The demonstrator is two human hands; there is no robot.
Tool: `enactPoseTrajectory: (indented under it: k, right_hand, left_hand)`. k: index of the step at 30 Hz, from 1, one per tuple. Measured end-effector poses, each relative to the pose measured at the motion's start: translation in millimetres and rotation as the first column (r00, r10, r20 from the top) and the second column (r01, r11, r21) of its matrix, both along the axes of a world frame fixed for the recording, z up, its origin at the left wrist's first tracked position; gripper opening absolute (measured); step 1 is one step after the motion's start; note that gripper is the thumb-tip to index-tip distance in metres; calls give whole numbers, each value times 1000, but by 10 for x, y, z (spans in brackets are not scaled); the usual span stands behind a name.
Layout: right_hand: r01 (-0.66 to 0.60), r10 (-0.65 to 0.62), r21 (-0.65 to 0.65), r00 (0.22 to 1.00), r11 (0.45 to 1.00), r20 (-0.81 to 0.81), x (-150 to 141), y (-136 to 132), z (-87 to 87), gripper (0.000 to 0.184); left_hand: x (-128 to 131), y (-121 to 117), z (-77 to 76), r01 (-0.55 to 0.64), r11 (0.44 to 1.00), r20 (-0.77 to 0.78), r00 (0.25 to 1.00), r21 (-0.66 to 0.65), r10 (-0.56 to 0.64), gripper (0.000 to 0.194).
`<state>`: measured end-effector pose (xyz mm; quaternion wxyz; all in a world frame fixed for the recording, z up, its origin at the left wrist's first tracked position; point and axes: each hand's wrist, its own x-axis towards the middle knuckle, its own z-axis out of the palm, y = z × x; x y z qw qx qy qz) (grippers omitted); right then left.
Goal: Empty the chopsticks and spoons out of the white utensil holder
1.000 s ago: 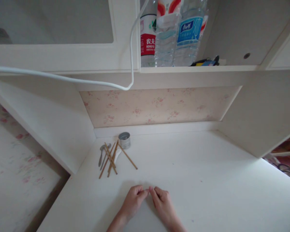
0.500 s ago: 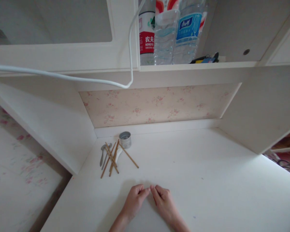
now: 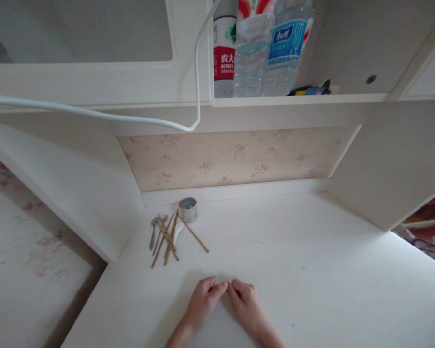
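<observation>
My left hand and my right hand rest side by side on the white desk near its front edge. Their fingers are curled in loose fists and the fingertips nearly touch each other. Nothing shows in either hand. Up and to the left of my left hand lies a loose pile of wooden chopsticks, crossed over metal spoons and a white spoon. A small metal cup stands just behind the pile.
A floral back panel closes the desk's far side, with white side walls left and right. Water bottles stand on the shelf above. A white cable hangs across the upper left.
My hands stay closed together in the same place; only the view has shifted slightly.
</observation>
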<state>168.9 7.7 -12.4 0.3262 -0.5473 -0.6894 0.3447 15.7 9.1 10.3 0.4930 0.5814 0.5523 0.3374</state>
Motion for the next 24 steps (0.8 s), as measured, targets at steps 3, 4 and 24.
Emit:
enactPoseTrajectory:
  k: [3,4,24]
  right_hand:
    - [1,-1,4,1000,1000,2,-2,5,14,43]
    - [1,-1,5,1000,1000,1,-5,8,17,43]
    - [7,-7,32,1000,999,17,-15,0,10,44]
  left_hand:
    - [0,-6,1,-4,1000,3,1000,6,4,46]
    - [2,-7,3,-4,1000,6,1000,8,4,46]
    - [10,-21,-5,1,1000,1,1000,7,-1,47]
